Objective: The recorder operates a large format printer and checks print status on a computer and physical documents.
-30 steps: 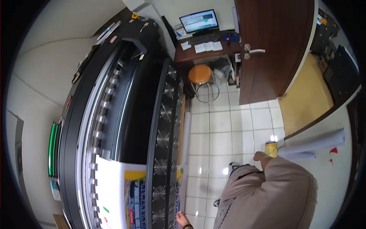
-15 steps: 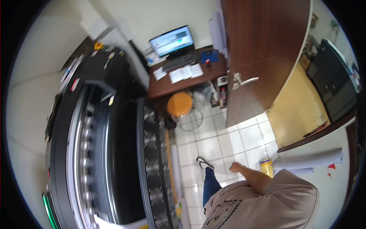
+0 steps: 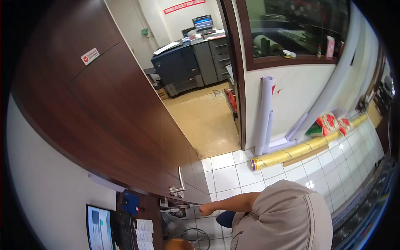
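A large brown wooden door [image 3: 116, 125] stands open, and its metal lever handle [image 3: 180, 183] sits near the free edge. My left hand [image 3: 205, 208] reaches out from my grey-sleeved arm to that edge just below the handle, fingers curled against it. My right hand is out of sight. Through the doorway lies a room with a tan floor and a big grey copier [image 3: 179, 68].
White paper rolls [image 3: 264, 112] lean on the wall by the door frame, and a long yellow roll [image 3: 291, 152] lies on the white tiles. A desk with a monitor [image 3: 99, 229] and papers [image 3: 143, 233] is at lower left. A dark machine [image 3: 366, 208] runs along the right rim.
My view has swung from the wide printer round to the door. My left hand has left the printer side and come to the door's edge.
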Action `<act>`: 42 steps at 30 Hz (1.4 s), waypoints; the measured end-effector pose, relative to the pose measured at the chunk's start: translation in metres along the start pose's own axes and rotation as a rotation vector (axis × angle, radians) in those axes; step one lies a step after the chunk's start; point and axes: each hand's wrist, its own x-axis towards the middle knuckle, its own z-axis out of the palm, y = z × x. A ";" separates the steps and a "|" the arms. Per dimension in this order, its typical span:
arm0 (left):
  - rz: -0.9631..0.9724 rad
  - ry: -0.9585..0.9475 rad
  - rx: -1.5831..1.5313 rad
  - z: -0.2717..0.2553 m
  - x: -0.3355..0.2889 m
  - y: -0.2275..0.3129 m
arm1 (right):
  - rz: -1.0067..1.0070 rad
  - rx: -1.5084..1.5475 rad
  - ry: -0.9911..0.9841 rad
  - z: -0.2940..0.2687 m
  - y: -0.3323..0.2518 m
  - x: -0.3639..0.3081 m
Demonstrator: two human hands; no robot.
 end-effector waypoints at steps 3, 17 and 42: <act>0.080 0.451 0.129 -0.013 0.116 -0.021 | -0.038 0.043 -0.019 -0.003 -0.039 0.044; -0.319 0.599 0.542 0.008 0.187 -0.032 | -0.124 0.016 -0.066 -0.033 -0.190 0.384; -0.565 0.408 0.735 0.008 0.202 -0.020 | -0.734 -0.674 0.004 0.061 -0.320 0.523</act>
